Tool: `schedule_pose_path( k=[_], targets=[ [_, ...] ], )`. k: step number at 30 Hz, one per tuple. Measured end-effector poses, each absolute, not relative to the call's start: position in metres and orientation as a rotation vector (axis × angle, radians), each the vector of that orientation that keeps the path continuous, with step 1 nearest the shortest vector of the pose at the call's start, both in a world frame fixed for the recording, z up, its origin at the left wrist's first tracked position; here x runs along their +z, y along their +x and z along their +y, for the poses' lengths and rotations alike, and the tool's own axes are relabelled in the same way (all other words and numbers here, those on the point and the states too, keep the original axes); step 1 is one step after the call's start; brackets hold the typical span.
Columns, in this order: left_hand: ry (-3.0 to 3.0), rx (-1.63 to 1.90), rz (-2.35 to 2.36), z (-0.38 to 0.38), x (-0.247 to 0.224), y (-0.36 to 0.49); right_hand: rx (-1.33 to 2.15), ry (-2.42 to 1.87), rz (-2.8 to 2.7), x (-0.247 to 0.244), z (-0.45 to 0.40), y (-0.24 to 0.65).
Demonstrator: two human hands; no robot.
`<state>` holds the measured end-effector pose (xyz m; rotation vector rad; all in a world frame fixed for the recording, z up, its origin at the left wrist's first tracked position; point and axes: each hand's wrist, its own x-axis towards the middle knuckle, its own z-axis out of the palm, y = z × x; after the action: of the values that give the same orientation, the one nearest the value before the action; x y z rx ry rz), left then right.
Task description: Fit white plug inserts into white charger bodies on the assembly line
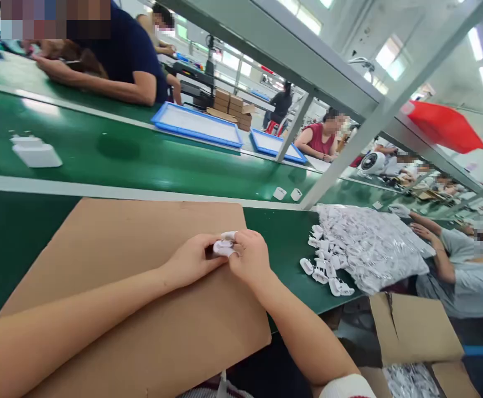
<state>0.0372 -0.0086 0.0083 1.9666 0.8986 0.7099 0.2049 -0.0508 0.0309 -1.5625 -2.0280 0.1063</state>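
Note:
Above the brown cardboard sheet (150, 326), both hands meet around a small white plug part (222, 248). My left hand (191, 260) is closed, gripping the part from the left. From the right, my right hand (250, 260) pinches it between thumb and forefinger, whose tips have white covers. The fingers hide some of the part, so its full shape does not show. To the right of my hands, several loose white plug pieces (322, 260) lie on the green tabletop. They spill beside a large clear plastic bag (378, 249) packed with similar white pieces.
A green conveyor belt (141, 166) runs across in front, carrying a white charger with prongs (36, 152) and two small white pieces. Blue-rimmed trays (200, 126) stand beyond it. A metal post (344, 149) rises at right. Co-workers sit nearby; an open carton (415, 331) is lower right.

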Motion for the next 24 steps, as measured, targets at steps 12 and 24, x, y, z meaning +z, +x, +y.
schedule_pose_path(
  k=[12,24],
  targets=[
    [2.288,0.737,0.797,-0.006,0.008,0.022,0.101,-1.650,-1.998,0.032,-0.053,0.205],
    [2.505,0.826,0.827,-0.013,-0.001,0.022,0.313,-1.549,-1.738,0.017,-0.058,0.199]
  ],
)
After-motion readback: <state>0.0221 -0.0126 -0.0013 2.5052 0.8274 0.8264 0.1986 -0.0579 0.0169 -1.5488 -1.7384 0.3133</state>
